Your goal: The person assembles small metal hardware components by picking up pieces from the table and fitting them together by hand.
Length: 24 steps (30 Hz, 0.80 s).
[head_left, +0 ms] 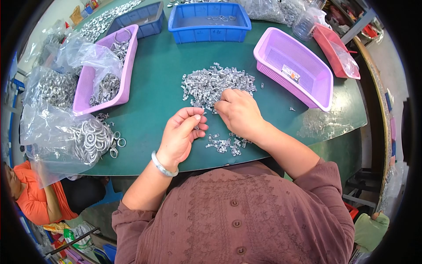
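Note:
A heap of small silver metal pieces point(211, 83), each oblong with an opening, lies on the green tabletop in front of me. My left hand point(180, 134) is at its near edge, palm turned inward. Its thumb and fingertips are closed, and a bit of a small silver metal piece shows between the curled fingers. Just to the right, my right hand point(239, 112) has its fingers bent and pressed together at the heap's near side; what they hold, if anything, is hidden. Between my forearms, close to the table edge, is a smaller group of the same pieces point(231, 144).
A purple basket point(132, 53) of metal rings and clear bags point(35, 114) of rings stand left. Loose rings point(94, 138) lie nearby. Blue bins point(210, 35) stand at the back, a purple basket point(266, 66) and red basket point(327, 48) right. A person in orange point(33, 193) sits left.

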Each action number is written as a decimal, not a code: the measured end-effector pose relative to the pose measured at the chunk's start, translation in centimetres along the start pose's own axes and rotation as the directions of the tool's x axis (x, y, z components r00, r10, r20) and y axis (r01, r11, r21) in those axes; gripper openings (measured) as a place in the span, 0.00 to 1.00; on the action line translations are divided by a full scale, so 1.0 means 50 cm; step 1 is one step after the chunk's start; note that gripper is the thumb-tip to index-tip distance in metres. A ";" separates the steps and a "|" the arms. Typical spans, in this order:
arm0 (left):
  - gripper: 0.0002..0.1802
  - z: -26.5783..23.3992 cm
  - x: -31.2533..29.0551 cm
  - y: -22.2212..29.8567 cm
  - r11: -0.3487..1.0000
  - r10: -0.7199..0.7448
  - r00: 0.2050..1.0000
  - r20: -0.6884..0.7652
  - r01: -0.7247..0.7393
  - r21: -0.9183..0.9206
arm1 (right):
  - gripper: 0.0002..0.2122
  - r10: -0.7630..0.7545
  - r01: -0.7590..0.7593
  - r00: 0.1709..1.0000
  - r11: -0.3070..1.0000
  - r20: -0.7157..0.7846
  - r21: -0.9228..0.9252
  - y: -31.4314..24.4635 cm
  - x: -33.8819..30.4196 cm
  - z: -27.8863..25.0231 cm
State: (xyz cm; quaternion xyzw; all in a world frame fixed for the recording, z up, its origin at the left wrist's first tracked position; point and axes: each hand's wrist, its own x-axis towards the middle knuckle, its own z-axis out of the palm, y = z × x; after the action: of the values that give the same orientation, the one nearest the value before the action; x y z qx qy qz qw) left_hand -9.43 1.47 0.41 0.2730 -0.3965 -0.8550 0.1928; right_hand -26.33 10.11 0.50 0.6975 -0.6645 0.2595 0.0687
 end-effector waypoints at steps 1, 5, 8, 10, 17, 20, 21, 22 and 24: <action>0.08 0.000 0.005 0.005 1.000 0.002 1.000 -0.002 -0.002 0.000 | 0.01 -0.002 0.002 1.000 1.000 0.000 0.001 0.000 0.003 -0.001; 0.07 -0.001 0.035 0.030 0.987 -0.021 1.000 0.011 0.019 0.160 | 0.01 0.106 -0.096 0.994 0.971 -0.038 0.218 0.004 0.014 -0.008; 0.07 0.005 0.058 0.051 0.964 -0.034 0.999 0.019 0.028 0.264 | 0.01 0.097 -0.096 0.995 0.973 0.008 0.210 0.008 0.017 -0.015; 0.06 0.005 0.072 0.067 0.938 -0.045 0.997 0.059 0.022 0.346 | 0.02 -0.026 0.024 0.999 0.997 0.026 0.077 0.008 0.016 -0.007; 0.06 0.004 0.100 0.082 0.931 -0.092 0.991 0.100 0.050 0.361 | 0.03 -0.034 0.031 0.998 0.998 0.056 0.048 0.002 0.022 -0.005; 0.06 -0.008 0.098 0.076 0.939 -0.100 0.987 0.123 0.053 0.339 | 0.02 -0.047 0.045 0.995 0.999 0.090 0.025 0.000 0.029 -0.013; 0.06 -0.013 0.097 0.074 0.946 -0.103 0.987 0.128 0.057 0.318 | 0.02 -0.047 0.045 0.995 0.999 0.091 0.022 0.002 0.030 -0.014; 0.06 -0.018 0.094 0.073 0.953 -0.103 0.986 0.129 0.060 0.298 | 0.02 -0.065 0.063 0.991 0.998 0.120 0.020 0.001 0.031 -0.015; 0.06 -0.024 0.091 0.071 0.951 -0.107 0.986 0.129 0.064 0.301 | 0.02 -0.084 0.082 0.985 0.996 0.149 0.019 0.004 0.033 -0.015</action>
State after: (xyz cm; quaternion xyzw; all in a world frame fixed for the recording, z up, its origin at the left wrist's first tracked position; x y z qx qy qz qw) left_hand -11.83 -3.89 1.13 0.2532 -0.5207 -0.8111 0.0832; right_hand -26.75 8.93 1.85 0.7424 -0.6366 0.2074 0.0249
